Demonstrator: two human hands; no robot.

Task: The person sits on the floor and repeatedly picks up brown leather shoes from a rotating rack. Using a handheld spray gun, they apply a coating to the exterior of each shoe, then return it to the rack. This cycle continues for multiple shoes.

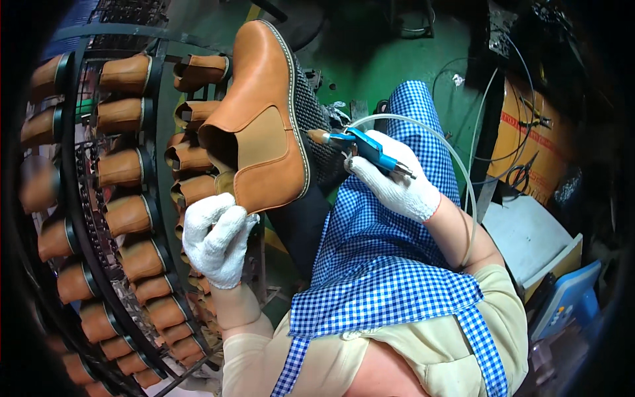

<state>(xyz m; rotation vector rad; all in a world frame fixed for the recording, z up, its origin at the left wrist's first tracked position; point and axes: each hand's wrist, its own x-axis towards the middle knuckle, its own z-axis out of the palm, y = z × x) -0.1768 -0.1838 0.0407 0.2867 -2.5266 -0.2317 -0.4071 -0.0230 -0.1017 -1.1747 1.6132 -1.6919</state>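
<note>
- The left hand [217, 238], in a white glove, is closed on the heel end of a tan boot [264, 119] and holds it up, toe pointing away, sole turned to the right.
- The right hand [390, 173], also gloved, grips a blue tool [367, 149] whose brown tip touches the boot's dark sole [317, 126].
- A clear hose [456, 165] loops from the tool past the right forearm.
- A blue checked apron [390, 264] covers the lap below.
- A rack [73, 198] at left carries rows of tan boots.
</note>
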